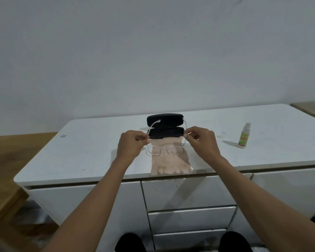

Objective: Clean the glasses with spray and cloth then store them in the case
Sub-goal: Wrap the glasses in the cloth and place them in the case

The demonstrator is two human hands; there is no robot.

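Glasses (163,150) lie crosswise, temples pointing away toward case (165,126), each pinched by left hand (130,145) and right hand (201,140).

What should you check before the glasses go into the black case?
1. Case open: ok.
2. Left hand and right hand each keep a grip on the glasses: ok.
3. Temples folded: not ok, both stick out.
4. Lenses clean: cannot tell.
5. Cloth clear of the case: not ok, its far edge touches it.
6. Spray bottle out of the way: ok.
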